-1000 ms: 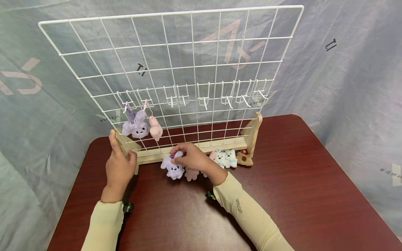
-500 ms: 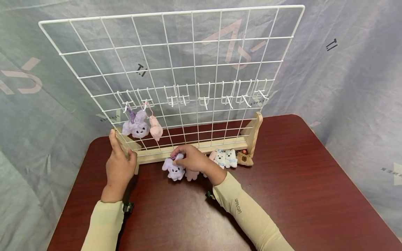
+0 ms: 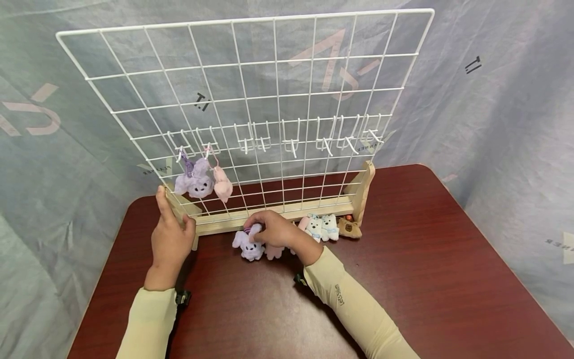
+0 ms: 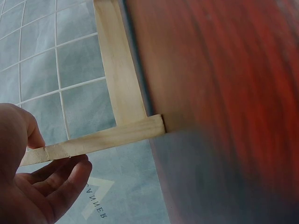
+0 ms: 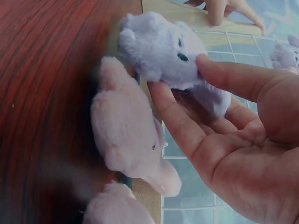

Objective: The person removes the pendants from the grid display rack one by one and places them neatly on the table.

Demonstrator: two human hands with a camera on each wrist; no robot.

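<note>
My right hand (image 3: 275,230) holds a lavender plush bunny keychain (image 3: 251,247) at the foot of the white wire grid rack. In the right wrist view the thumb presses beside the bunny's face (image 5: 175,44), with the fingers behind it. Beside it a pink plush bunny (image 5: 124,119) stands against the rack's base. My left hand (image 3: 172,237) grips the rack's left wooden upright (image 4: 100,140), thumb on one side and fingers on the other. Another lavender bunny (image 3: 197,182) and a pink plush (image 3: 222,184) hang from the two leftmost hooks.
Several bare white hooks (image 3: 292,144) line the grid (image 3: 276,92) to the right. White plush bears (image 3: 329,227) and a brown plush (image 3: 349,227) sit along the wooden base (image 3: 224,225). All stand on a dark red table (image 3: 426,259), with grey curtain behind.
My right hand and the lavender bunny have shifted slightly to the right and towards me. The left hand stays on the upright.
</note>
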